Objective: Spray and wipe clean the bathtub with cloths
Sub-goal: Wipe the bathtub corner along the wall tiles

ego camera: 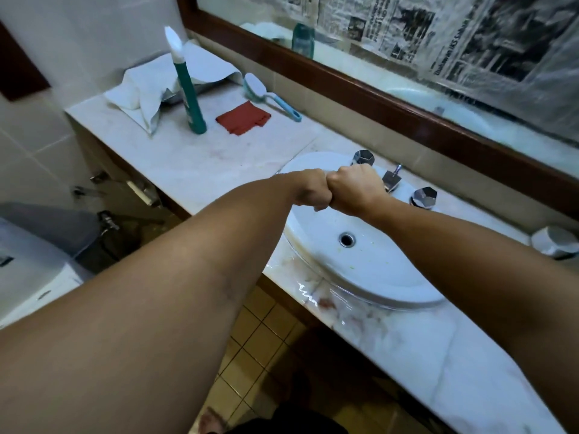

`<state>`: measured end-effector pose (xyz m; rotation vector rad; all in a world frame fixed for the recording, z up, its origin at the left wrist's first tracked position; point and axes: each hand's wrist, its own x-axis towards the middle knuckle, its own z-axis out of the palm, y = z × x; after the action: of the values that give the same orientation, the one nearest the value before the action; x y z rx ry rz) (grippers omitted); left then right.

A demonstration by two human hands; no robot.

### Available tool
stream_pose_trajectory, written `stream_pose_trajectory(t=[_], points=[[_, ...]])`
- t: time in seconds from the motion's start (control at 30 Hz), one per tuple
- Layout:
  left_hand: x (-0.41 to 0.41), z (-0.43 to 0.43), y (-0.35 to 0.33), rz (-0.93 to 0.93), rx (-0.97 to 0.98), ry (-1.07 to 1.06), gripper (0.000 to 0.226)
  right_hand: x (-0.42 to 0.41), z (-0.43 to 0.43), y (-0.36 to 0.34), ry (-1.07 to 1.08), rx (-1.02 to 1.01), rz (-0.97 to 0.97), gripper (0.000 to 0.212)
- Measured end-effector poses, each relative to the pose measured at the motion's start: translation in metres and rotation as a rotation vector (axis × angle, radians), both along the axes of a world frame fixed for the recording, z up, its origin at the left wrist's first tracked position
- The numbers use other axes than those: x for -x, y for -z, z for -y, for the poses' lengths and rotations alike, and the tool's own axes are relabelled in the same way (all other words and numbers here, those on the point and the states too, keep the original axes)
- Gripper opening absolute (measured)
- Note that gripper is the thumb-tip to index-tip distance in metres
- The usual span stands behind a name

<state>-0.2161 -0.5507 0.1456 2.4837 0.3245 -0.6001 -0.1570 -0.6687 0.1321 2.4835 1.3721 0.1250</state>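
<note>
1. Bathtub: it is not plainly in view. The person stands at the sink [360,261], so the bathtub must be elsewhere in the room.
2. The left hand [310,192] and the right hand [352,191] are both closed into fists. Their knuckles touch above the basin, and neither holds anything that I can see.
3. I judge that the cleaning is not yet begun. The step in hand is probably to collect the supplies from the counter [175,161], on the left.
4. The teal bottle [189,95] stands upright between the white cloth [138,92] and the red cloth [242,118]. It is tall and narrow, so it may tip easily. It is better to grip it around the lower body, not at the white top.
5. The red cloth lies flat, just beside the bottle, and one pinch at an edge should lift it. The white cloth is crumpled, so gather it with the whole hand.
6. The blue brush [271,97] lies close behind the red cloth. The task asks for cloths, so it can stay there.
7. The counter edge in front of the sink looks wet, so keep the cloths away from it.
</note>
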Motion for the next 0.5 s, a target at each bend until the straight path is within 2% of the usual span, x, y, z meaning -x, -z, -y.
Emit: stream_pose_trajectory(t=[0.13,0.27,0.33,0.43,0.5], points=[[0.005,-0.009,0.006,0.000,0.068,-0.024,0.022,0.004,-0.008,0.002,-0.022,0.027,0.031,0.038],[0.009,-0.015,0.024,0.196,-0.193,0.059,0.007,0.005,-0.014,0.003,0.062,0.008,-0.028,0.012],[0.020,-0.030,0.030,0.266,-0.233,0.074,0.017,0.005,-0.023,0.009,0.160,-0.052,-0.202,0.010],[0.048,-0.056,0.036,0.329,-0.121,0.049,0.027,0.002,-0.038,0.019,0.271,-0.285,-0.656,0.031],[0.084,-0.082,0.039,0.366,-0.031,-0.088,0.033,0.012,-0.066,0.017,0.228,-0.395,-0.960,0.039]])
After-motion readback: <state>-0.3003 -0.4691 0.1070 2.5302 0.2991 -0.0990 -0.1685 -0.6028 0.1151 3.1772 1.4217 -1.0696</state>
